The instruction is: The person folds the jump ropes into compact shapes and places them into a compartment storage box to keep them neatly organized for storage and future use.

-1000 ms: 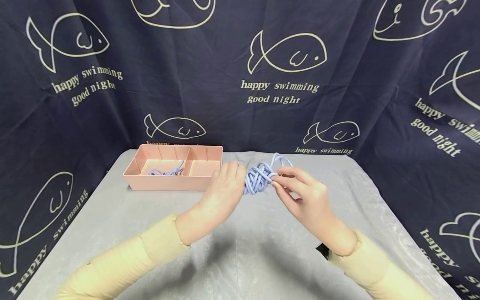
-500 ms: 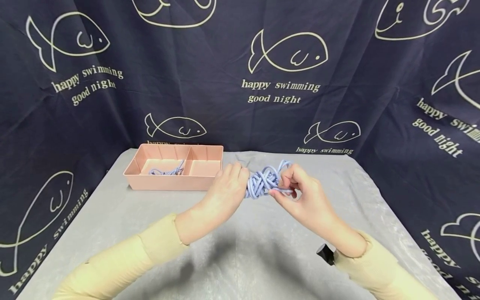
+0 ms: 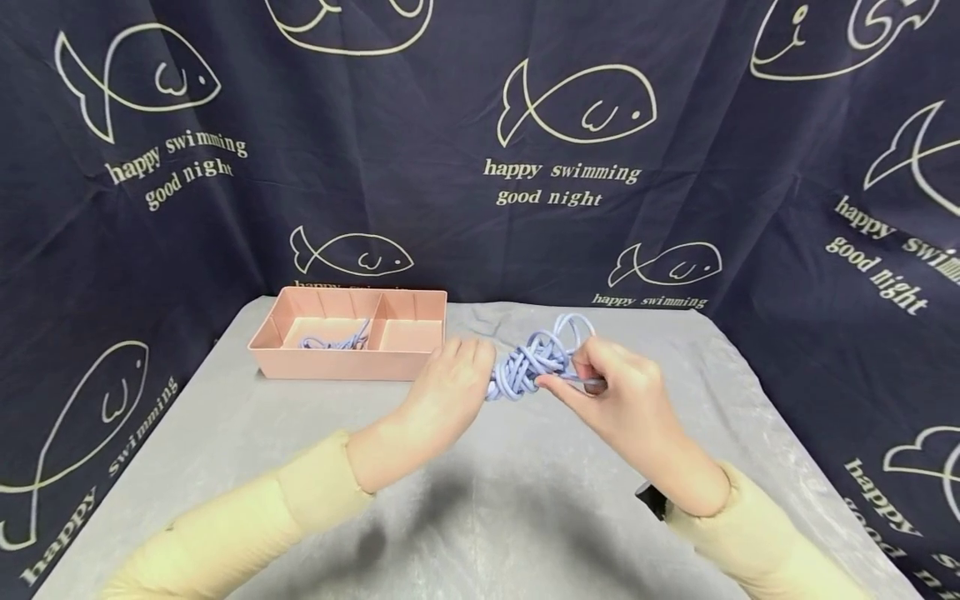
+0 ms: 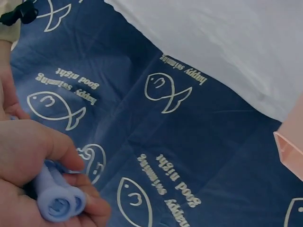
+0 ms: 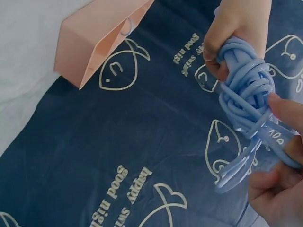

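Note:
A light blue jump rope (image 3: 525, 368), its cord wound into a thick tangled bundle, is held between both hands above the table. My left hand (image 3: 453, 375) grips its left end; in the left wrist view two hollow handle ends (image 4: 59, 205) poke out of that fist. With thumb and fingers, my right hand (image 3: 626, 396) pinches a strand at the bundle's right end. Loose loops (image 5: 234, 172) stick out beyond the windings there, seen in the right wrist view. Part of the handles is hidden by the left fingers and the wound cord.
A pink two-compartment box (image 3: 337, 365) stands at the table's back left, close to the left hand. Thin blue cord (image 3: 337, 340) lies in its left compartment. Grey cloth covers the table (image 3: 480, 517). A dark fish-print curtain (image 3: 450, 167) hangs behind and at both sides.
My right hand has gone from reaching at the bundle's end to pinching a strand and drawing it slightly right. Loose loops there have shifted. The left hand has hardly moved.

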{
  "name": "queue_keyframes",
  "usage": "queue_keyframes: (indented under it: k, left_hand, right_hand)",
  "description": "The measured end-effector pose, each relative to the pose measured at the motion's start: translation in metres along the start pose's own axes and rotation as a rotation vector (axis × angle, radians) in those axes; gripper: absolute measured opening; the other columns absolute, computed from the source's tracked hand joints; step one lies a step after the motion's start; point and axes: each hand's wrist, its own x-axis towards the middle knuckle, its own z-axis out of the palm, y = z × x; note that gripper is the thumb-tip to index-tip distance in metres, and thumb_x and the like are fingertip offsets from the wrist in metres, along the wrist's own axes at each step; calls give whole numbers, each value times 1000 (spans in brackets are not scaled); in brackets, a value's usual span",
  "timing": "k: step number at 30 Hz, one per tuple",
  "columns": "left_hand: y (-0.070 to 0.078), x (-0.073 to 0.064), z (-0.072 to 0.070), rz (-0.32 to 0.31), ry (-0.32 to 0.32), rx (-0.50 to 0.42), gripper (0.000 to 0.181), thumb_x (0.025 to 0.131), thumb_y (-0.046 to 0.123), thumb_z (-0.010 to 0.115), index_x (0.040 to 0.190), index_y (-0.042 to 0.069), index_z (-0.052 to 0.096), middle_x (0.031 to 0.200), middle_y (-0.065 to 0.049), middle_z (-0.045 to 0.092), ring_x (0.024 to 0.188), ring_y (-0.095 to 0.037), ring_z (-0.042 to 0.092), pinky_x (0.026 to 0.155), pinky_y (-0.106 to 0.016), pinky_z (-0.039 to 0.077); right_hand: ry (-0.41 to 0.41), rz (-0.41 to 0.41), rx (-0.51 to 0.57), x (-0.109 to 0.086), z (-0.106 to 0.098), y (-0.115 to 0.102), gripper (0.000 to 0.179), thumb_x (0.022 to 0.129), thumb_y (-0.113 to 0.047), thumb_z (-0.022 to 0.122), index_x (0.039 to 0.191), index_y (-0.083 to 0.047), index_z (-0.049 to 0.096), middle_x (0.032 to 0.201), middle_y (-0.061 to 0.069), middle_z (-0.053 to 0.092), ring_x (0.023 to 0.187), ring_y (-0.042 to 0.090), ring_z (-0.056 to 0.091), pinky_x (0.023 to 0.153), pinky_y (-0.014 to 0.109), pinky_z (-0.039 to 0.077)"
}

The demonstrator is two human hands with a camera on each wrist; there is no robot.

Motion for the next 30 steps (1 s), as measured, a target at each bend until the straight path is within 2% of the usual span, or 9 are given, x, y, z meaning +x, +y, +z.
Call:
queue_keyframes:
  k: [2, 7, 12, 16, 21, 23, 26, 30]
  left_hand:
    - [-3, 0, 0, 18, -17, -42, 22, 74, 1, 66, 87, 4, 49, 77, -8, 52, 70, -24, 50, 57, -31, 39]
    - [-11, -2, -4, 63, -106, -164, 36, 68, 17, 72, 92, 6, 47, 83, -6, 50, 76, -23, 49, 63, -33, 39]
    - [-13, -1, -12, 98, -166, -194, 33, 67, 22, 63, 91, 9, 45, 81, -2, 44, 75, -21, 44, 61, -33, 35]
    - [-14, 0, -15, 102, -188, -206, 27, 71, 20, 60, 90, 8, 45, 81, -3, 45, 75, -22, 46, 63, -35, 39]
    - [-24, 2, -11, 51, -218, -206, 24, 74, 18, 60, 89, 6, 47, 79, -4, 46, 71, -22, 46, 65, -37, 42]
    - [-31, 2, -6, 17, -234, -184, 23, 74, 18, 60, 88, 6, 46, 77, -4, 45, 69, -21, 44, 65, -38, 41]
    - [-44, 0, 2, -34, -244, -132, 24, 73, 19, 61, 86, 5, 46, 76, -6, 45, 69, -24, 45, 63, -40, 39]
    - [-60, -4, 13, -94, -238, -62, 29, 72, 22, 63, 86, 3, 46, 77, -10, 47, 72, -30, 48, 61, -42, 38]
  right_hand:
    - [17, -21, -7, 0, 1, 3, 45, 82, -48, 64, 67, -10, 46, 58, -6, 38, 52, 2, 35, 48, 13, 28]
    - [-10, 1, 4, -1, -2, 8, 40, 82, -46, 65, 76, -7, 55, 63, -4, 46, 59, 4, 41, 54, 15, 34]
    - [-15, 6, -9, -1, -4, 11, 35, 82, -40, 69, 77, -6, 59, 66, -3, 51, 61, 7, 43, 57, 14, 36]
    - [-11, 13, -3, -1, -3, 14, 27, 74, -25, 79, 78, -6, 60, 70, -2, 55, 61, 7, 48, 57, 14, 39]
    - [-9, 100, 86, -3, 0, 22, 27, 66, -4, 81, 84, -3, 61, 92, 5, 64, 76, 9, 59, 64, 14, 49]
    - [-19, 132, 89, -5, 0, 25, 28, 67, -2, 80, 87, -3, 61, 99, 6, 64, 83, 10, 60, 68, 15, 50]
    - [-45, 148, 54, -9, 2, 31, 31, 68, -4, 80, 93, -3, 62, 101, 5, 63, 90, 12, 59, 71, 17, 49]
    - [-74, 164, 11, -16, 4, 41, 35, 69, -5, 80, 98, -4, 61, 102, 4, 62, 91, 15, 58, 73, 19, 47]
